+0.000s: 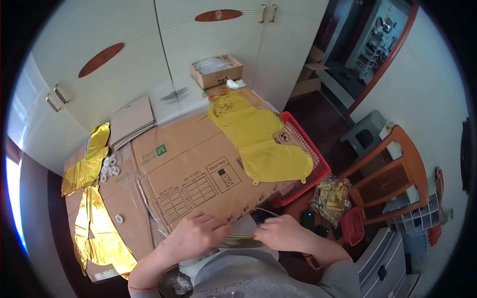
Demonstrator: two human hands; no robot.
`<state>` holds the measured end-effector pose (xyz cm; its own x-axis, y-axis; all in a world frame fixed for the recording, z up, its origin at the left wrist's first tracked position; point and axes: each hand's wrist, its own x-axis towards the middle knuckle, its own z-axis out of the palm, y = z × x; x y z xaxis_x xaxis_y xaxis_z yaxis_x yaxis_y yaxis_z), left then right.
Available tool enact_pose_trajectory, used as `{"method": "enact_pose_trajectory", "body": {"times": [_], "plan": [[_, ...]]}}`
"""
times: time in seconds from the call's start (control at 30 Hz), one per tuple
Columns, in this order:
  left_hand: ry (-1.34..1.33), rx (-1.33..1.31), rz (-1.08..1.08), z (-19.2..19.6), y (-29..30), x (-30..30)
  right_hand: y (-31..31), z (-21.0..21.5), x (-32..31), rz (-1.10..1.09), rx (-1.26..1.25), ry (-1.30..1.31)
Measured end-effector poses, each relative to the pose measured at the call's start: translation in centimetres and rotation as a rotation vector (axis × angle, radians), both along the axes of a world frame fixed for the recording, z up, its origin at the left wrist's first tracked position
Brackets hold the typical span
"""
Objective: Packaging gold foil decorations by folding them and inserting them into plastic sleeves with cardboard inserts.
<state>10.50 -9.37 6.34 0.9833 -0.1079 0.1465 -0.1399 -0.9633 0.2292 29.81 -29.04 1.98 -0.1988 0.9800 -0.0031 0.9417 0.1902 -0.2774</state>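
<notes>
Close to my body, at the near edge of the cardboard, both hands are curled with fingers closed. My left hand (pixel 198 232) and my right hand (pixel 279 232) face each other. Between them lies a narrow gold-edged piece (pixel 241 241), partly hidden, and pale clear film; I cannot make out exactly what the left fingers grip. A thin white strip (pixel 266 211) rises in a curve from the right fingers. Beyond the hands, a flat yellow-gold foil balloon (pixel 268 144) lies on the cardboard sheet (pixel 174 154). More gold foil balloons (pixel 99 228) lie at the left.
Several small white rolls (pixel 110 168) sit at the left. Flat cardboard pieces (pixel 133 119) and an open box (pixel 217 72) stand at the back. Right of the cardboard are a red basket (pixel 325 171), a wooden chair (pixel 397 174) and a bag of gold foil (pixel 332 201).
</notes>
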Motion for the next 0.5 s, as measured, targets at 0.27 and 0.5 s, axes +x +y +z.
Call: {"method": "enact_pose_trajectory", "body": {"times": [0.27, 0.5], "plan": [[-0.194, -0.254, -0.034, -1.5, -2.4, -0.4, -14.4, -8.8, 14.8, -0.931, -0.404, -0.028], [-0.161, -0.311, 0.097, -4.0, -3.0, -1.6, -4.2, -19.0, 22.9, -1.212, -0.034, 0.067]]}}
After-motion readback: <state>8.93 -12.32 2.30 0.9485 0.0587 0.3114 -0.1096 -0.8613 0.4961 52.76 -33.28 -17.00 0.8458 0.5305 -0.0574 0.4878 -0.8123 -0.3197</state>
